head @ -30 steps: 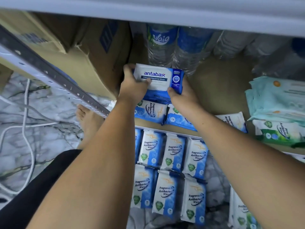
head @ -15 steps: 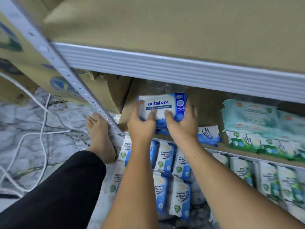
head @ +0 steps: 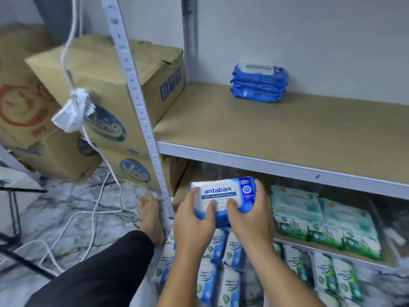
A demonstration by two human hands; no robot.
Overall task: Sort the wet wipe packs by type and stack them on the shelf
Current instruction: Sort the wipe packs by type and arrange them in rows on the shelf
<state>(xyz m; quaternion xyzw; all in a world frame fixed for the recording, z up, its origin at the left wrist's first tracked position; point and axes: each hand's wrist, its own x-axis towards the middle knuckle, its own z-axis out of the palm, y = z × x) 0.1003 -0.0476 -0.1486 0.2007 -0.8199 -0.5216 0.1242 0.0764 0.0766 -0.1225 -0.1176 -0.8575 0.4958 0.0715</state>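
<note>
While my left hand (head: 192, 220) and right hand (head: 250, 216) each curl round an end of the antabax pack (head: 221, 192), its long axis running left to right, I see the matching blue stack (head: 259, 83) above and slightly right, at the back of the upper shelf (head: 265, 134). Neither hand looks nearer. The wall stands just behind the stack.

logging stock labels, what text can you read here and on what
"antabax": held pack
"3-in-1 Antibacterial Wipes": same pack, fainter
"Waig": cardboard box
"Antibacterial Wipes": blue-white floor packs
Too blurred: blue stack on shelf, green packs, red-printed box
</note>
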